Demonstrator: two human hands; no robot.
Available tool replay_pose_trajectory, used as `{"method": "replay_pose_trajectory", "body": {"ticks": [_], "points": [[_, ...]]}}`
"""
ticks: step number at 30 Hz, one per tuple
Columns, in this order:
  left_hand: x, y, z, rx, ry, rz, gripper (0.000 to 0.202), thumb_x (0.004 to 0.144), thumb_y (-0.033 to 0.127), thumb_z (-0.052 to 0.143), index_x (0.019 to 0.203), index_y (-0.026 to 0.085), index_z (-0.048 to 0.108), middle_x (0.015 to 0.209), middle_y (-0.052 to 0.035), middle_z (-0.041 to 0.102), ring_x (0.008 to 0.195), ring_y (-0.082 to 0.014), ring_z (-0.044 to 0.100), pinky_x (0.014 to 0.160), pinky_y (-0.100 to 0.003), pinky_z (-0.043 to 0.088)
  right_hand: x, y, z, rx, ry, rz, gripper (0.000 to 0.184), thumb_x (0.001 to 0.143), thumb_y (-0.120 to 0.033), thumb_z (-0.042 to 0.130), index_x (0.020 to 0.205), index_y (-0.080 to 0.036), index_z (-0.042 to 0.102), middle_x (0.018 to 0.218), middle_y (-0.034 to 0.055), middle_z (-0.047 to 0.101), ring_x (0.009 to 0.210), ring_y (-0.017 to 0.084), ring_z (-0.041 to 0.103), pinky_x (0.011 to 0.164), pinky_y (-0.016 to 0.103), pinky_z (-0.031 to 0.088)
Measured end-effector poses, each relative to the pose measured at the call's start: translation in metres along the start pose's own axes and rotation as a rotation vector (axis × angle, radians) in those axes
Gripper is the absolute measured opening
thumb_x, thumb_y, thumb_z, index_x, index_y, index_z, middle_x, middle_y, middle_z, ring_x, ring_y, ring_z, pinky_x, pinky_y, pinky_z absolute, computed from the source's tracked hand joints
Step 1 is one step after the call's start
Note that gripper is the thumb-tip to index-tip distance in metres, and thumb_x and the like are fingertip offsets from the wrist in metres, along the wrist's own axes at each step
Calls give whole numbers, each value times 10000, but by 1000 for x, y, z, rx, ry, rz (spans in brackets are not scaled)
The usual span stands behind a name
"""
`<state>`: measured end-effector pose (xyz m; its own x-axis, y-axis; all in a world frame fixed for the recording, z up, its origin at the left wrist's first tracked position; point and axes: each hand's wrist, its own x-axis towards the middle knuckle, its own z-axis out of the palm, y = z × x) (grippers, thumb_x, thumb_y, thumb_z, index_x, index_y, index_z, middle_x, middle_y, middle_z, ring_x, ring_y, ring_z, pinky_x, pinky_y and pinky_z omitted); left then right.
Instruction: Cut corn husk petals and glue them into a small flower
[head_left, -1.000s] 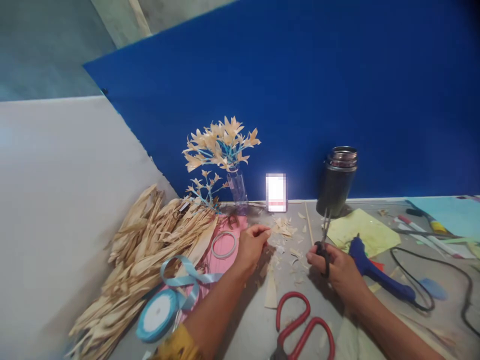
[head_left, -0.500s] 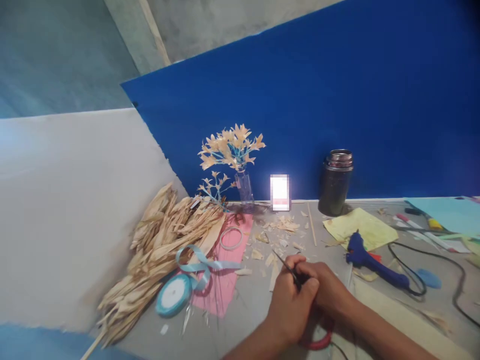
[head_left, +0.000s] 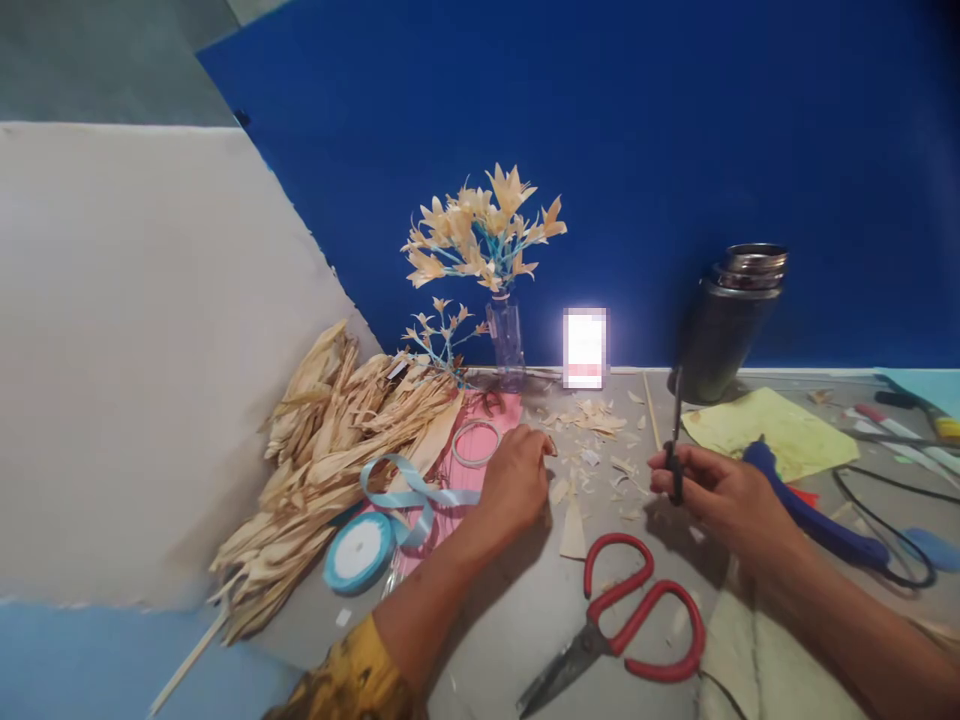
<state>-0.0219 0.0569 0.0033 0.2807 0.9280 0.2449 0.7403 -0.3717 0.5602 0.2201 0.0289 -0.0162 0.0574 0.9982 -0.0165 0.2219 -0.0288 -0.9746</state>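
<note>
Upright in my right hand (head_left: 731, 495) is a pair of small dark-handled scissors (head_left: 677, 425), its narrow blades pointing up. My left hand (head_left: 521, 475) is beside the pink paper (head_left: 442, 520), fingers curled together and pointing right; whatever is in them, if anything, is hidden. Large red-handled scissors (head_left: 611, 625) lie on the table between my forearms, their blades toward me. Pale dried-husk scraps (head_left: 596, 418) are scattered between and beyond my hands. A roll of light blue ribbon (head_left: 360, 552) rests left of my left forearm, its loose end curling over the pink paper.
A heap of dried husks (head_left: 322, 480) lies on the left. Behind stand husk flowers (head_left: 480, 230) in a clear bottle (head_left: 507, 340), a blurred-out bright rectangle (head_left: 585, 348) and a dark flask (head_left: 724, 330). On the right are yellow paper (head_left: 772, 425) and a blue glue gun (head_left: 817, 525) with its cord.
My hands, together before, have moved apart: the left toward the pink paper, the right rightward with the small scissors. The large red-handled scissors have come into full view. The camera has tilted down.
</note>
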Motion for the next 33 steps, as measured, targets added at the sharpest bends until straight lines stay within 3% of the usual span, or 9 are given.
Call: {"method": "replay_pose_trajectory", "body": {"ticks": [4,8,12,15,19,21,27,30,33], "points": [[-7,-13,13,301,-149,13,152,930,207,511,921,166,657,1001,-119,615,972,-266,551,847,-395,439,-1,4,3,-40,-18,49,359,716,-496,756,874,-176,716,647,1,655,521,129,499,483,240,394],[-14,-8,20,313,-181,12,78,882,217,601,918,172,654,1028,-114,614,981,-268,546,845,-392,429,-6,3,8,-130,-72,13,314,734,-484,737,847,-191,723,691,16,696,597,162,577,535,251,444],[-9,-7,14,99,-138,-21,108,883,175,571,793,187,630,918,-74,632,913,-231,557,813,-358,418,-8,0,10,-138,-94,10,292,710,-472,758,800,-198,713,696,19,701,655,194,629,581,269,487],[-6,-4,13,-291,-102,-102,129,856,196,587,729,189,604,756,-21,619,766,-180,561,726,-309,416,-10,-2,12,-34,-107,83,319,674,-460,794,820,-197,688,666,8,680,607,186,620,556,276,500],[-10,8,18,-760,-271,-200,119,774,257,663,716,172,604,651,11,580,608,-129,522,591,-255,389,-15,-3,17,120,-194,82,397,641,-401,852,927,-198,666,808,22,715,704,194,651,617,278,537],[-15,17,22,-813,-335,-225,143,754,280,679,707,165,608,635,14,567,573,-113,492,549,-238,361,-17,-3,19,125,-239,52,387,661,-383,852,945,-196,666,833,20,713,734,190,649,640,270,532],[-25,34,27,-885,-366,-272,182,696,311,693,659,167,589,591,22,531,531,-94,439,507,-219,318,-19,-6,20,100,-293,29,300,705,-393,828,842,-178,670,734,-6,659,669,157,596,605,247,469],[-23,31,26,-894,-358,-287,92,649,240,642,631,172,583,547,33,502,488,-83,409,482,-215,297,-18,-7,17,180,-289,74,328,682,-392,850,848,-172,673,728,-9,645,650,154,594,602,253,472],[-16,21,22,-846,-265,-283,19,606,174,584,587,171,582,543,16,524,510,-94,451,488,-210,314,-15,-9,14,305,-199,148,350,654,-376,877,853,-175,671,719,-17,646,612,139,592,579,244,468]]}}
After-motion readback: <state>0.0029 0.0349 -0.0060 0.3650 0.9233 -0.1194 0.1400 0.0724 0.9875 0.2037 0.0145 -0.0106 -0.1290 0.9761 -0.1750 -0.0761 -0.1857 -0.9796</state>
